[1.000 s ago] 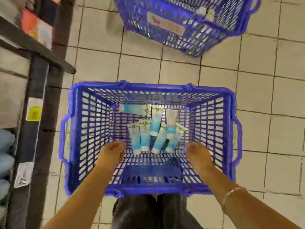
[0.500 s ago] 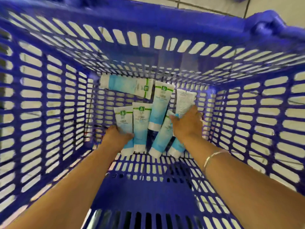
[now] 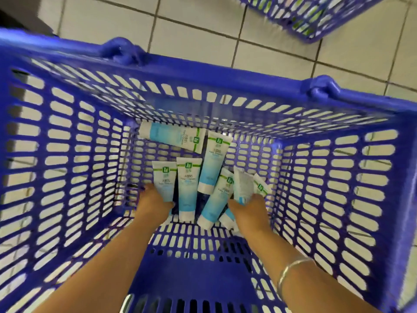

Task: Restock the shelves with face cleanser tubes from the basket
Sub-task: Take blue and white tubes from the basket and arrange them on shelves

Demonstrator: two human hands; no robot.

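Both arms are reaching down into a blue plastic shopping basket (image 3: 67, 168) that is filling most of the frame, its slotted walls sloping in toward the floor of the basket at centre. The left hand (image 3: 155, 203) is curling around the lower end of the leftmost face cleanser tube (image 3: 163, 179), which is lying with its green-striped crimp pointing toward the top of the frame. The right hand (image 3: 250, 211) is pinching a tube (image 3: 242, 185) that is tilting upward off the pile, its printed back facing the camera; another tube (image 3: 261, 187) is peeking out just behind it. A silver bangle (image 3: 291, 271) is sitting on the right wrist. Between the hands, three more tubes are resting on the basket floor: one upright in frame (image 3: 188, 188), one higher at centre (image 3: 213, 166), and one slanting toward the right hand (image 3: 217, 199). A further tube (image 3: 172, 138) is lying crosswise against the far wall. A second blue basket (image 3: 316, 16) is standing on the white tiled floor (image 3: 203, 26) at the upper right.
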